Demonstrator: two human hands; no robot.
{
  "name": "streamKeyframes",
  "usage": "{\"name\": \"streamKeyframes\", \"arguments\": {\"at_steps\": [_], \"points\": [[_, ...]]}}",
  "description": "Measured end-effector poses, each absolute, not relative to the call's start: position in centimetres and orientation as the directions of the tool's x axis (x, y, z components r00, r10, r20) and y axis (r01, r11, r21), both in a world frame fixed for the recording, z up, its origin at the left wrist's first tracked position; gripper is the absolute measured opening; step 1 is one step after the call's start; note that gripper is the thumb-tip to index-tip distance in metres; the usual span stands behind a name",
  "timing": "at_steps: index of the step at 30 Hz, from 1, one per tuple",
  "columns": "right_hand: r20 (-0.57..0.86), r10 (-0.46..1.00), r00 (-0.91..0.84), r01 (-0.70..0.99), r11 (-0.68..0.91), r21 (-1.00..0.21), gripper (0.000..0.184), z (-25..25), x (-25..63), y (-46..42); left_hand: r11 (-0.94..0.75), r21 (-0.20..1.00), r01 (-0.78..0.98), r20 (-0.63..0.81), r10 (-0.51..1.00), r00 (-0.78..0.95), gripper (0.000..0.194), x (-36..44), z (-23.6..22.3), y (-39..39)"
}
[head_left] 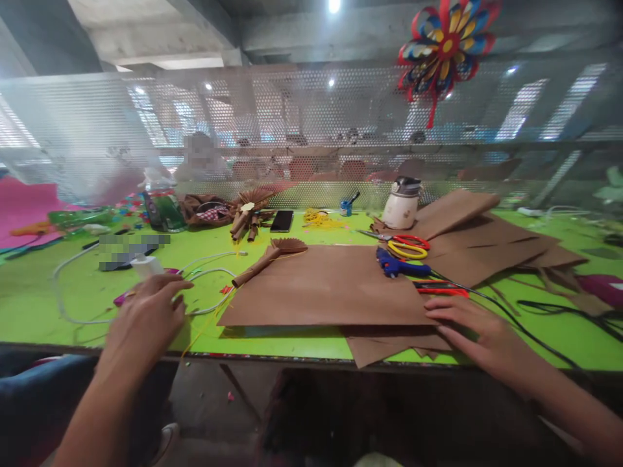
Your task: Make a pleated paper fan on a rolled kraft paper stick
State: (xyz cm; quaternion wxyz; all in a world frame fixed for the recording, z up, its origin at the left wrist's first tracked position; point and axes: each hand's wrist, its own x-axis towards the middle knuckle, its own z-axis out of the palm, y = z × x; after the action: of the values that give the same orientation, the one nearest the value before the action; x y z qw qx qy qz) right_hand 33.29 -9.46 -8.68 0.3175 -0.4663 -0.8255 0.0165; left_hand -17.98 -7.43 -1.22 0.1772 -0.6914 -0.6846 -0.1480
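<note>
A large brown paper sheet (321, 292) lies in front of me, its near edge raised slightly off the table. The fingertips of my right hand (474, 327) rest at its right corner, fingers stretched out and a little apart. To the left of the sheet, my left hand (148, 318) hovers low over the table, fingers loosely bent and nothing seen in them. Just beyond it are a white plug adapter (146, 264) and a partly hidden purple thing (119, 300). A rolled paper stem with a pleated fan end (257, 266) lies on the sheet's upper left.
A blue glue gun (399, 264), scissors with red and yellow handles (409, 246) and red-handled pliers (440, 288) lie at the sheet's right. Brown paper pieces (472, 243), a flask (402, 204), a phone (282, 221) and rolled paper bundles (246, 224) stand farther back. Cables (506, 311) cross the right side.
</note>
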Motion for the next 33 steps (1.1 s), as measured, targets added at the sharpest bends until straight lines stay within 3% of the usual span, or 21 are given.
{"name": "streamKeyframes", "arguments": {"at_steps": [3,7,11,14,20,26,33], "points": [[0.501,0.785,-0.365,0.765,0.559,-0.319,0.018,-8.2,32.7,-9.5,-0.083,0.083,0.993,0.503,0.864,0.030,0.033,-16.0,-0.7,-7.6],[0.488,0.792,-0.366,0.773,0.551,-0.315,0.019,-7.8,32.2,-9.5,-0.386,0.239,0.891,0.299,0.902,0.311,0.032,-11.8,-0.8,-7.1],[0.463,0.804,-0.372,0.774,0.545,-0.324,0.019,-7.7,31.9,-9.6,-0.642,0.174,0.747,0.143,0.767,0.626,0.037,-7.1,-1.0,-6.4],[0.475,0.815,-0.332,0.783,0.519,-0.343,0.020,-7.5,31.7,-9.7,-0.737,0.108,0.667,0.105,0.676,0.729,0.044,-4.1,-1.3,-5.9],[0.507,0.821,-0.263,0.779,0.491,-0.391,0.024,-6.6,31.5,-9.6,-0.737,0.080,0.671,0.065,0.675,0.735,0.036,-1.9,-2.3,-4.3],[0.576,0.769,-0.279,0.735,0.557,-0.387,0.038,-5.4,32.5,-7.9,-0.721,0.106,0.685,0.004,0.689,0.725,0.043,-1.9,-2.6,-3.6],[0.386,0.872,-0.302,0.742,0.469,-0.478,0.031,-4.0,32.7,-5.3,-0.698,0.116,0.707,0.023,0.713,0.701,0.036,-2.2,-2.1,-3.4]]}}
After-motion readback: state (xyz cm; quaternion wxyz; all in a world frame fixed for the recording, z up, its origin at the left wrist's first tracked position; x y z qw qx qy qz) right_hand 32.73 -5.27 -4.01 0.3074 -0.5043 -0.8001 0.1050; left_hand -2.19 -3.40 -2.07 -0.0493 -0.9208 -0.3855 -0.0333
